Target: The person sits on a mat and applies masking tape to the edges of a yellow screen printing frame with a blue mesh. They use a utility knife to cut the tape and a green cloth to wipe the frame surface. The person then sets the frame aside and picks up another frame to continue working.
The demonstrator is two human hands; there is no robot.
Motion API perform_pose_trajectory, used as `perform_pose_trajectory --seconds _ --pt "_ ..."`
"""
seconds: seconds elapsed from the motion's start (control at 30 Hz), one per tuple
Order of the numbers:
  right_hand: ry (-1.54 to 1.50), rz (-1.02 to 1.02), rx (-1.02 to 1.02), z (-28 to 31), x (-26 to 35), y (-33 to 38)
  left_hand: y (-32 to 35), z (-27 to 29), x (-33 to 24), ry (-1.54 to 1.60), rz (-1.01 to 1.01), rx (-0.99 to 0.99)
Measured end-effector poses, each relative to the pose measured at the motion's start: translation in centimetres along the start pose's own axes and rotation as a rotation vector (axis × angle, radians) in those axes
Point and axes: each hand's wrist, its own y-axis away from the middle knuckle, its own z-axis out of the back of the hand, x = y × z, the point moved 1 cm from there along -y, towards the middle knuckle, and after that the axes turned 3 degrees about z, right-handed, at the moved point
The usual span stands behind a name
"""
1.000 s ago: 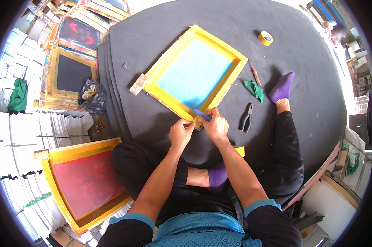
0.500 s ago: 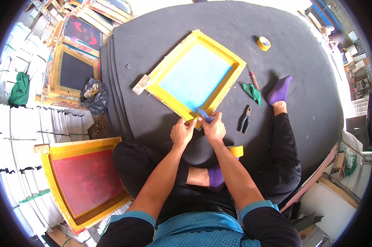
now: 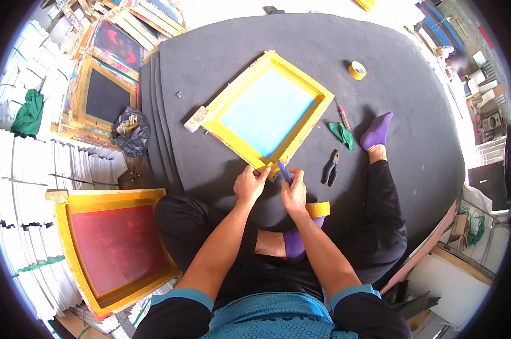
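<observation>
Holding blue tool: right grip, closed | left grip: touching yellow frame, closure unclear

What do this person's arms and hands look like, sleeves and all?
The short sleeves are black, edged with light-blue cuffs. Below them the forearms are bare. The left hand and right hand are ungloved, and I see nothing worn at either wrist.

Downward fisheye view from head
</observation>
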Motion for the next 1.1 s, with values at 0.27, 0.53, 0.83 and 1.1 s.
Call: perform_pose_trajectory --seconds 0.27,0.53,0.83,1.1 --pt "0.183 0.312 0.043 1.7 2.5 0.5 0.4 -0.2 -0.7 -0.063 0.013 -0.086" --pt "0.295 0.291 0.118 1.4 3.9 0.1 0.0 -0.4 0.1 -0.02 0.013 -0.033" --pt "0.418 0.235 0.203 1.4 5.9 -0.6 0.2 -0.2 -0.1 -0.008 0.045 -0.011" --pt "0.501 0.165 0.318 1.5 8.9 -2.1 0.1 -0.1 0.1 0.03 0.069 0.036"
